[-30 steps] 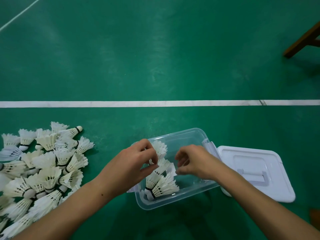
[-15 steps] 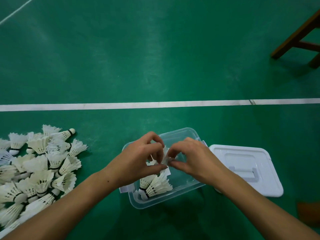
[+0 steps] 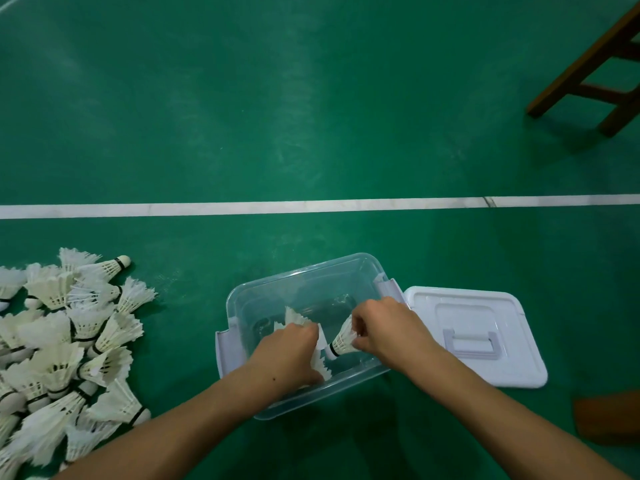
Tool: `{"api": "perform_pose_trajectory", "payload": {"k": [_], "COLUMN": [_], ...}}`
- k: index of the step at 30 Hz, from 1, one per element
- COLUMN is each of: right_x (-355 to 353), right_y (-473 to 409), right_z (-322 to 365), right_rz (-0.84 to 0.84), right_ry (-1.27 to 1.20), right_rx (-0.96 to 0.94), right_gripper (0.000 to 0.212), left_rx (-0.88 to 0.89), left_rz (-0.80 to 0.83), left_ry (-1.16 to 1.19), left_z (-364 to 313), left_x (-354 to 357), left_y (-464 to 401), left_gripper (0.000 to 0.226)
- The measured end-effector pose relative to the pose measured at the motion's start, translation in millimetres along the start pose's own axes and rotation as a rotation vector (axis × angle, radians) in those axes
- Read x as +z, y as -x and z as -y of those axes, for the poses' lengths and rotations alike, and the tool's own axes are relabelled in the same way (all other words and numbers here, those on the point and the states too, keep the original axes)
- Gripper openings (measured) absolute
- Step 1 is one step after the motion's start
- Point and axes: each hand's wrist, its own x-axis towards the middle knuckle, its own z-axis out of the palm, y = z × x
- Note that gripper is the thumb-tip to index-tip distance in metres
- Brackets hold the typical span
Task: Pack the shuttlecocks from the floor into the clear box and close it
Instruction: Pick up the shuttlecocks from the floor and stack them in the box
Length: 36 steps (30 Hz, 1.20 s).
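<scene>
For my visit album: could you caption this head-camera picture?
Both hands place shuttlecocks into the clear box, lid beside it, pile waiting.

This is an indoor badminton court. The floor is green sports matting, scuffed in places, with a white boundary line painted straight across it and a second line just visible at eleven o'clock. A heap of feather shuttlecocks lies at eight o'clock. Wooden furniture legs stand at two o'clock.
</scene>
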Motion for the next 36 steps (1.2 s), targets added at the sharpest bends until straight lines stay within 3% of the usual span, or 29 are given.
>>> {"api": "perform_pose_trajectory", "payload": {"k": [10, 16, 27, 36], "right_x": [24, 31, 22, -58], "right_y": [-24, -31, -30, -18], "right_z": [-2, 4, 8, 26], "right_rz": [0.308, 0.484, 0.406, 0.118], "right_ry": [-0.328, -0.443, -0.318, -0.395], "right_rx": [0.099, 0.136, 0.122, -0.019], "right_gripper": [0.017, 0.022, 0.036, 0.030], "left_rx": [0.042, -0.005, -0.003, -0.027], "left_rz": [-0.030, -0.038, -0.117, -0.425], "left_ry": [-0.189, -0.205, -0.143, 0.223], "left_z": [4, 5, 4, 16], "left_x": [3, 5, -7, -64], "left_y": [-3, -2, 8, 73], "left_gripper": [0.032, 0.044, 0.060, 0.054]}}
